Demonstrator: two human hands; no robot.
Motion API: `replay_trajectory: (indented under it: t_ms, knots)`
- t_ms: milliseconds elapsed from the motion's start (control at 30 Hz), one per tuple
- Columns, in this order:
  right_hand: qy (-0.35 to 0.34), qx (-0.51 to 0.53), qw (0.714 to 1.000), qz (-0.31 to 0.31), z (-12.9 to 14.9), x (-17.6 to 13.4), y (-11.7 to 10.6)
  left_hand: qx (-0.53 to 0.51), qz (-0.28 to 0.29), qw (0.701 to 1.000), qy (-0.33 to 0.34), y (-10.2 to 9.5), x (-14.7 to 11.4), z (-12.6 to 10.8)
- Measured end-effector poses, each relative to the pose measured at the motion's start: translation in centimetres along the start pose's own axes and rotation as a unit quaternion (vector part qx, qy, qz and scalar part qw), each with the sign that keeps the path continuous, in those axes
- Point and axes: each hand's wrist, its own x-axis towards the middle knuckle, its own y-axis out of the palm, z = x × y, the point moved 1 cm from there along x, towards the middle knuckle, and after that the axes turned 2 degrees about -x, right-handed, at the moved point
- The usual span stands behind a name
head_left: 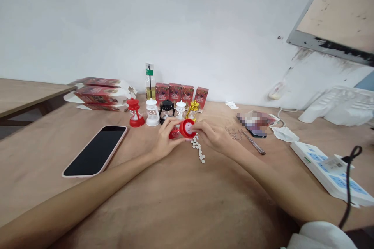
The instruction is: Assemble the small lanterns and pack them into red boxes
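The person's left hand (pixel 166 139) grips a red miniature lantern (pixel 183 129) tipped on its side, fingers curled around its body, above the middle of the tabletop (pixel 175 206). The right hand (pixel 212 136) meets the lantern's exposed white base with fingers drawn together; whether they pinch anything there cannot be told. Just below the hands, small button cells (pixel 200 151) trail toward the person. Behind stand 5 more lanterns (pixel 152 120): red, white, black, white and gold, left to right, with 4 upright red boxes (pixel 175 92) at their back. A smartphone (pixel 95 151) lies left of the left hand; a screwdriver (pixel 253 142) lies beyond the right.
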Motion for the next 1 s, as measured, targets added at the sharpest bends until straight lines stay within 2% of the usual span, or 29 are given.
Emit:
replay_trajectory:
  t_ms: [200, 300, 400, 500, 633, 833, 1000]
  knots:
    - [-0.022, 0.006, 1.0, 0.018, -0.32, -0.2, 0.2, -0.006, -0.008, 1.0, 0.009, 0.01, 0.08, -0.08]
    - [-0.011, 0.031, 0.999, -0.008, -0.3, -0.13, 0.36, -0.004, -0.01, 1.0, 0.011, 0.04, 0.07, -0.08]
    - [0.048, 0.1, 0.993, -0.046, -0.43, 0.03, 0.41, -0.001, -0.011, 1.0, 0.013, 0.09, 0.03, -0.02]
    - [0.11, 0.172, 0.978, -0.035, -0.78, 0.11, 0.41, 0.001, -0.006, 1.0, 0.02, 0.14, -0.03, 0.04]
    - [0.073, 0.19, 0.979, -0.012, -1.03, 0.11, 0.31, 0.005, 0.002, 1.0, 0.023, 0.2, -0.08, 0.08]
    - [0.035, 0.158, 0.987, -0.022, -0.79, -0.04, 0.25, 0.01, 0.001, 1.0, 0.013, 0.27, -0.14, 0.25]
    - [0.025, 0.114, 0.991, -0.066, -0.53, -0.25, 0.53, 0.009, 0.004, 1.0, 0.011, 0.35, -0.23, 0.34]
